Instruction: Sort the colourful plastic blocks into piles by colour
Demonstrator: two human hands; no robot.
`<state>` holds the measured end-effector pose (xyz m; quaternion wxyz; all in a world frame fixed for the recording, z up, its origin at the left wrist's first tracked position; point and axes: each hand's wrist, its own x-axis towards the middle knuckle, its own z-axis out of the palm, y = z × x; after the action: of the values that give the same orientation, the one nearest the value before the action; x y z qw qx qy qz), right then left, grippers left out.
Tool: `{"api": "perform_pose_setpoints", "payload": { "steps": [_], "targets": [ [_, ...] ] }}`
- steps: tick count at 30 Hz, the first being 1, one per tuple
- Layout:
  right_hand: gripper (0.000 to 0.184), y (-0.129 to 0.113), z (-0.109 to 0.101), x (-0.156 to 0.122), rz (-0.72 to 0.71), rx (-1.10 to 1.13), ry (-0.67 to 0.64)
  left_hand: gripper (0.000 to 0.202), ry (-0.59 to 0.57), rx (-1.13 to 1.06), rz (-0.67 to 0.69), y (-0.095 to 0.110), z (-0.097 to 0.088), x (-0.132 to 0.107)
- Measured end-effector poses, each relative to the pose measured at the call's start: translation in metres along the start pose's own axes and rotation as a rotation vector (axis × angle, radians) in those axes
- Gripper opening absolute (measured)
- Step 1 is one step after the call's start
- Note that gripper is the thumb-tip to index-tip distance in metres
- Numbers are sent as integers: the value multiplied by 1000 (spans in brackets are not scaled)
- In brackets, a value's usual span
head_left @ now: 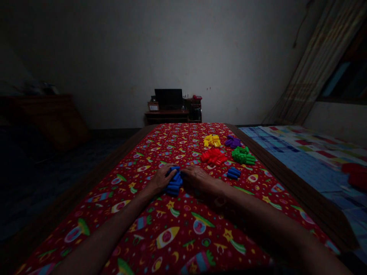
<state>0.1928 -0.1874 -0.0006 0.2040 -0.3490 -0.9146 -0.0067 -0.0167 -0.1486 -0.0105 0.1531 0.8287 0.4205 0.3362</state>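
Observation:
A cluster of blue plastic blocks (174,183) lies on a red patterned tablecloth (160,236). My left hand (161,178) presses against its left side with fingers curled on the blocks. My right hand (197,178) rests against the cluster's right side, fingers bent toward it. Both hands grip the same blue cluster between them. A smaller blue piece (234,173) lies apart to the right.
Farther back lie piles of red blocks (213,156), green blocks (243,155), yellow blocks (212,141) and purple blocks (232,142). A checked bedcover (309,160) lies to the right. A low desk with a dark screen (168,98) stands at the far wall.

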Motion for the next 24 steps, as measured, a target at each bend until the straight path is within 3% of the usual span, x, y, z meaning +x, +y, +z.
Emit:
{"api": "perform_pose_setpoints", "payload": {
  "steps": [4,11,15,19,24],
  "targets": [
    [14,5,-20,-20,128,-95,-5,42,13,-14,2,-4,1,0],
    [25,38,-82,-91,516,-311,96,46,13,-19,9,-4,2,0],
    [26,44,-94,-123,708,-274,67,47,23,-19,17,-2,3,0],
    [37,38,-96,-127,718,-159,42,45,22,-32,13,-1,2,0],
    [36,39,-89,-114,596,-182,251,35,101,-81,39,5,-4,0]
  ]
}}
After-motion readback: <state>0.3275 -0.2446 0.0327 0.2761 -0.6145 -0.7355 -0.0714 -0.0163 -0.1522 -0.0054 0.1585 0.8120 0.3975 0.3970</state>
